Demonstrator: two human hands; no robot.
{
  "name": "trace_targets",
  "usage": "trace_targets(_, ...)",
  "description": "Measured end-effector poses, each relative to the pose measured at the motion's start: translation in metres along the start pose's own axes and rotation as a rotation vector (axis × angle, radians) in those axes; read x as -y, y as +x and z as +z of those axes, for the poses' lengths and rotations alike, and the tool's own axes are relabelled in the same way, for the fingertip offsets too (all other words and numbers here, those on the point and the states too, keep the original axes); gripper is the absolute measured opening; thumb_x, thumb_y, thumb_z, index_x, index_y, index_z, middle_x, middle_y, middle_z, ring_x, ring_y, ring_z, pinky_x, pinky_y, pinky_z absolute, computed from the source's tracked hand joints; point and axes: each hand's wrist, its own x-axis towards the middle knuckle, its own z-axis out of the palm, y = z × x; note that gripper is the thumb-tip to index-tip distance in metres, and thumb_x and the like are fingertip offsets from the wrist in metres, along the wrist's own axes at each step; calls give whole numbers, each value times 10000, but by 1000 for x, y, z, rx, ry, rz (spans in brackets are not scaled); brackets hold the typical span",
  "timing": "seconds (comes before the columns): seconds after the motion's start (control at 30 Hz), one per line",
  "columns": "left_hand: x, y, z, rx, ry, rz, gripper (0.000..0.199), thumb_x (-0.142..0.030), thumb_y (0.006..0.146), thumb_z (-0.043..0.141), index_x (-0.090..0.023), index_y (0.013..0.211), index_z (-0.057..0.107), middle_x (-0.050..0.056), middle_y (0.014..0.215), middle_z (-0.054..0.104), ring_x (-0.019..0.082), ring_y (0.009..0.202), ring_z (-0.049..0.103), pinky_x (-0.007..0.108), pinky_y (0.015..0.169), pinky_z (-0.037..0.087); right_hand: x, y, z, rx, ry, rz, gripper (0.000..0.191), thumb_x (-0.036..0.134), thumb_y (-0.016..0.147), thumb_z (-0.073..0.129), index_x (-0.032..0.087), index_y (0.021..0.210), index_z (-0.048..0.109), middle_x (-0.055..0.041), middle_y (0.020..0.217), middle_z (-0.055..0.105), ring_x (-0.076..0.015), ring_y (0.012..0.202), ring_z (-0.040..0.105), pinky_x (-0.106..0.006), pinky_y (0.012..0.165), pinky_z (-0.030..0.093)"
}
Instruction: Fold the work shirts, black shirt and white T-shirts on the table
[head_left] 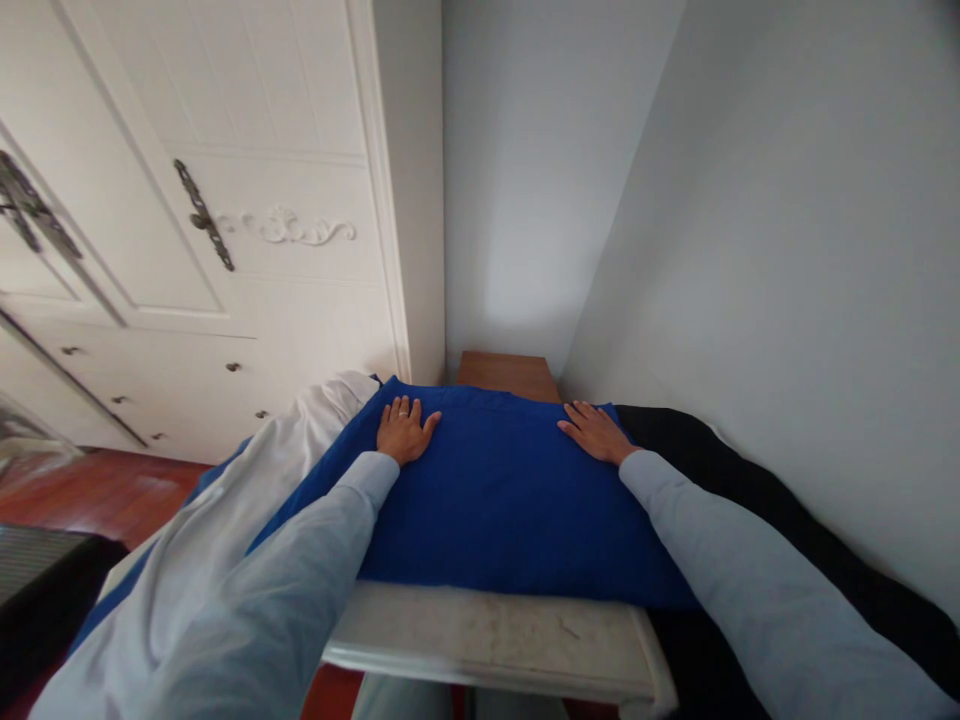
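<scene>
A blue cloth (517, 490) lies spread over a white table (495, 630), whose near edge shows below it. Flat on the cloth's far left corner rests my left hand (405, 430), fingers spread, a ring on one finger. My right hand (598, 432) presses flat near the far right corner, its fingers stretched out. White fabric (292, 450) with blue edging hangs down over the table's left side. Black fabric (697, 440) runs along the right side, next to my right sleeve.
A white wardrobe (300, 320) with metal handles stands at the left. Behind the table is a brown wooden piece (510, 374) in the corner. A grey wall (795, 260) borders the right. A dark object (67, 570) sits on the reddish floor (150, 490) at lower left.
</scene>
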Motion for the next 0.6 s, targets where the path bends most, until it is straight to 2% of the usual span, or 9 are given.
trace_targets(0.13,17,-10,-16,25,-5,15,760,-549,1021,330,22,1520,391,285,1602,324,385,1534,224,496,1245,184,-5,-10,-11,34,-9,64,781,605,1012,214,85,1586,315,-202,1654,288,-335,1545,228,-526,1249,170)
trace_targets(0.23,13,-28,-30,-4,3,46,781,-572,1016,335,36,1501,405,310,1589,330,410,1533,206,551,1229,202,19,-19,-22,-22,22,97,780,608,1013,232,74,1571,338,-225,1640,304,-360,1539,235,-570,1235,187)
trace_targets(0.27,5,-35,-33,-24,-6,88,783,-586,1015,324,20,1503,408,303,1591,332,406,1537,197,561,1227,204,36,-22,-25,-68,42,63,778,615,1013,233,82,1570,343,-225,1638,309,-361,1538,238,-576,1232,199)
trace_targets(0.33,-17,-52,-33,-51,-44,210,767,-593,1021,299,-16,1515,405,272,1605,330,382,1544,187,552,1232,202,81,-32,-26,-165,92,-101,767,624,1015,235,111,1575,344,-206,1640,316,-343,1541,241,-567,1235,215)
trace_targets(0.4,-39,-69,-29,-31,-92,349,709,-539,1044,264,-40,1533,384,238,1618,326,343,1549,191,516,1239,216,131,-48,-22,-190,156,-315,760,619,1019,260,106,1571,356,-200,1641,315,-333,1543,237,-554,1246,217)
trace_targets(0.47,-53,-85,-21,14,-124,446,652,-476,1063,231,-66,1556,350,215,1625,323,315,1547,209,506,1234,241,169,-67,-13,-172,205,-491,681,545,1047,243,131,1574,360,-178,1633,343,-304,1534,274,-547,1245,244)
trace_targets(0.53,-50,-98,-15,54,-122,482,652,-486,1062,243,-80,1560,348,216,1613,342,313,1538,240,518,1227,255,182,-89,-4,-103,210,-561,654,529,1053,260,150,1576,358,-169,1629,352,-296,1526,297,-544,1233,282)
trace_targets(0.6,-32,-110,-13,84,-91,497,688,-549,1045,285,-89,1548,384,220,1603,358,327,1529,264,534,1230,243,168,-111,3,-51,174,-567,664,561,1044,296,174,1581,352,-155,1640,331,-296,1529,287,-543,1235,282)
